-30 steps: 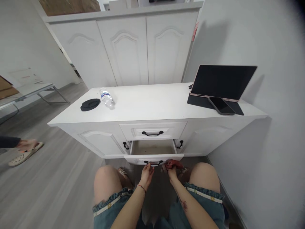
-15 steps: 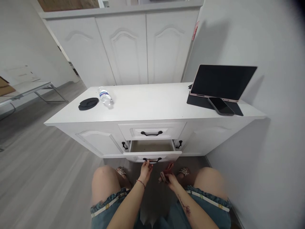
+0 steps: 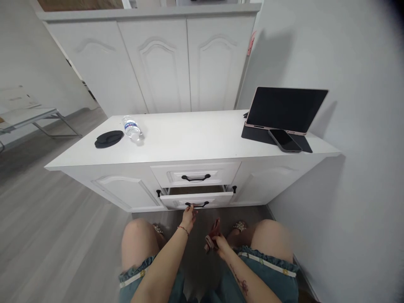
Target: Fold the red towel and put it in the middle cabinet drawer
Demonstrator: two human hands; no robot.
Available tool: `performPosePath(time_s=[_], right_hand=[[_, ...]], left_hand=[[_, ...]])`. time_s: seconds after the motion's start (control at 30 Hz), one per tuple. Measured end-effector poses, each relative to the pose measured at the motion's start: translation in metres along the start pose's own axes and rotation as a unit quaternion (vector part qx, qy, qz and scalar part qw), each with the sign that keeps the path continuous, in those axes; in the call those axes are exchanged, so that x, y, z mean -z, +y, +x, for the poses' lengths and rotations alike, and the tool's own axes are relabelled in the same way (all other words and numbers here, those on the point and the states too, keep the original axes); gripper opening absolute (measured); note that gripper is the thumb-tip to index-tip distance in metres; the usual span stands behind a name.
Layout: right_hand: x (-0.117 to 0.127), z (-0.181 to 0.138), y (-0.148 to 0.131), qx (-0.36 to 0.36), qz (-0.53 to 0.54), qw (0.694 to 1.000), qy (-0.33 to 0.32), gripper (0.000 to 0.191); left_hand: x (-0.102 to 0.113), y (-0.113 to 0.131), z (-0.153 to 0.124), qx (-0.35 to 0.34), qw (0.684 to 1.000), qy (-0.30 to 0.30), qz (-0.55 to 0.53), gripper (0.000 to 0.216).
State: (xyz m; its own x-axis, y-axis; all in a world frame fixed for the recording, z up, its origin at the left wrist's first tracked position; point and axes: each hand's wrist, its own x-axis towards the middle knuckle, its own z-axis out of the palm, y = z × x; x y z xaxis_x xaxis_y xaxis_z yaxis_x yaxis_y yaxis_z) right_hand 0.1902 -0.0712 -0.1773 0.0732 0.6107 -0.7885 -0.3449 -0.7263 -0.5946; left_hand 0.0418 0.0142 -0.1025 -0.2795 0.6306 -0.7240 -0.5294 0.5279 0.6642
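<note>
My left hand (image 3: 189,217) is at the black handle (image 3: 200,205) of the lower drawer (image 3: 173,202), its fingertips closed on the handle's left part. That drawer stands partly pulled out, with a narrow strip of its inside showing. To the right, my right hand (image 3: 221,245) grips a crumpled dark red and pinkish cloth piece (image 3: 213,234); its exact kind I cannot make out. The cloth hangs over the floor in front of the drawer, apart from it. Above sits a closed upper drawer (image 3: 196,172) with a matching handle.
On the white cabinet top (image 3: 189,136) lie a clear plastic bottle (image 3: 131,129) and a flat black round item (image 3: 109,139). A tablet (image 3: 285,109) leans at the right, a phone (image 3: 285,140) before it. Closed cupboard doors (image 3: 158,67) stand behind; a grey wall (image 3: 356,176) borders the right.
The lower drawer has slid inward, its opening now narrower, with my left hand following on the handle. My right hand still holds the cloth piece. The whole view has shifted slightly.
</note>
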Motion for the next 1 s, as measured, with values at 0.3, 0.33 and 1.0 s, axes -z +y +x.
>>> performPosePath(time_s=[0.3,0.33,1.0], right_hand=[[-0.007,-0.035,0.005,0.028,0.047,0.998,-0.008,0.031],[-0.006,-0.039,0.006,0.032,0.057,0.998,-0.006,0.032],[-0.013,-0.061,0.017,0.013,0.058,0.998,-0.001,0.03]], left_hand=[[-0.016,0.021,0.019,0.015,0.999,0.018,0.042,0.01],[-0.017,0.022,0.021,0.017,0.999,0.02,0.045,0.01],[-0.022,0.033,0.03,0.006,0.996,-0.021,0.091,0.012]])
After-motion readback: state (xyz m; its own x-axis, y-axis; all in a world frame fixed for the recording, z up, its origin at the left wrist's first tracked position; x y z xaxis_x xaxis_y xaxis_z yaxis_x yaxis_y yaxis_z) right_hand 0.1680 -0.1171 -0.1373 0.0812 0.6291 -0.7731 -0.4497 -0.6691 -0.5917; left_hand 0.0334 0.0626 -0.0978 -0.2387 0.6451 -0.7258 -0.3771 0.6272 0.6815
